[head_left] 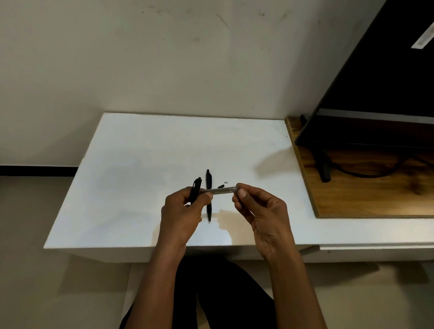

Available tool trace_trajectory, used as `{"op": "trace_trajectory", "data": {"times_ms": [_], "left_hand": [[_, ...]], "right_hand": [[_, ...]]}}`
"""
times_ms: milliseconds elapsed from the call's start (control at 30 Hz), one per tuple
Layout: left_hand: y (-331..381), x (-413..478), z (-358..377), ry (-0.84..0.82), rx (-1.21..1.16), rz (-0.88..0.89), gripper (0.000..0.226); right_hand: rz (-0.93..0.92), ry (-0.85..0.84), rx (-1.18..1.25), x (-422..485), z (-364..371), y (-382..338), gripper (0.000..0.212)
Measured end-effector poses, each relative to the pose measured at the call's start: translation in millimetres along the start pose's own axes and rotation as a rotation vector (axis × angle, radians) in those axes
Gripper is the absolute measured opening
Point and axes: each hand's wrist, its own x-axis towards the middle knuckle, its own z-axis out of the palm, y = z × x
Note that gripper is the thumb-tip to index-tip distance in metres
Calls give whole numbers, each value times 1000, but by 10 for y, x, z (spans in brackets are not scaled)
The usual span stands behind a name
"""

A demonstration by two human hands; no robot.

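Both hands pinch clear pen barrel (222, 190) (left hand (181, 212), right hand (261, 213)); left also grips black pen (195, 188); second black pen (209, 196) on white table (135, 185)

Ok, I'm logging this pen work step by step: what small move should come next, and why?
Probably let the right hand alone hold the clear barrel, freeing the left hand to bring up the black pen piece it also grips: both hands now pinch the barrel's ends.
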Motion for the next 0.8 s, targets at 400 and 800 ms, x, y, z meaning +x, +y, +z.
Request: {"op": "trace_trajectory", "data": {"times_ms": [400, 800], "left_hand": [[-97, 13, -51, -160, 10, -129, 11], [-75, 3, -71, -228, -38, -188, 12]], "right_hand": [[-146, -46, -102, 18, -13, -76, 24], [-192, -14, -126, 21, 1, -94, 13]]}}
